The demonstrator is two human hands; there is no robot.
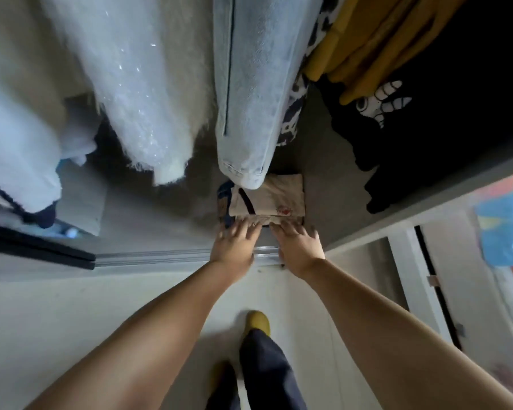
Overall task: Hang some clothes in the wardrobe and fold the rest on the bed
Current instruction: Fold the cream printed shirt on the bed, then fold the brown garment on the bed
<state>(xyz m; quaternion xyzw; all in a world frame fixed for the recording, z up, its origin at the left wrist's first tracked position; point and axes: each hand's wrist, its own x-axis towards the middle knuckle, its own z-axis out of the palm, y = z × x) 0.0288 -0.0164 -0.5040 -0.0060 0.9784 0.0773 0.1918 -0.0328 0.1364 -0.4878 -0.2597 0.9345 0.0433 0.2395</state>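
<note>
We reach down to the wardrobe floor [166, 220], left hand [234, 247] and right hand [301, 245] side by side, each grip spread flat against the near edge of a folded beige garment [274, 196], apparently seating it squarely beneath the hanging light-blue jeans [249, 84].

a home bedroom: hanging clothes [160, 84] fill a wardrobe [397, 226].
</note>
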